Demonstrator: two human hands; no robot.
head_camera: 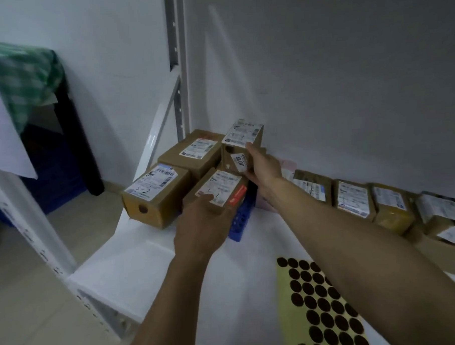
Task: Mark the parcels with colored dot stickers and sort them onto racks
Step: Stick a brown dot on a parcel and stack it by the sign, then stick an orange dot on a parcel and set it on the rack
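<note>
both hands reach to the far left corner of a white rack shelf (136, 267), where a cluster of brown cardboard parcels sits against the wall.

the left hand (200, 225) grips the near end of a small taped parcel (221, 185), its fingers curled over the box. this box has a white shipping label on top and a strip of red tape along its right edge. it lies tilted, partly over a blue perforated plastic piece (240, 218) that rests on the shelf.

the right hand (262, 165) holds an upright parcel (239, 143) just beyond it. the thumb is at the top edge by the label and the fingers wrap the right side. a small white sticker is on the parcel's near face.

to the left lies a marked parcel (154, 193) with "3-2" handwritten on its label and a dark dot on its near end. behind it, touching the upright one, is a back parcel (191, 153).

a row of parcels (352, 198) runs along the wall at the right. on the near right of the shelf lies a yellow sticker sheet (321, 306) of dark round dots, well apart from both hands.

a grey rack post (175, 57) rises at the corner. at far left, off the rack, a green checked cloth (26, 74) hangs over dark furniture.
</note>
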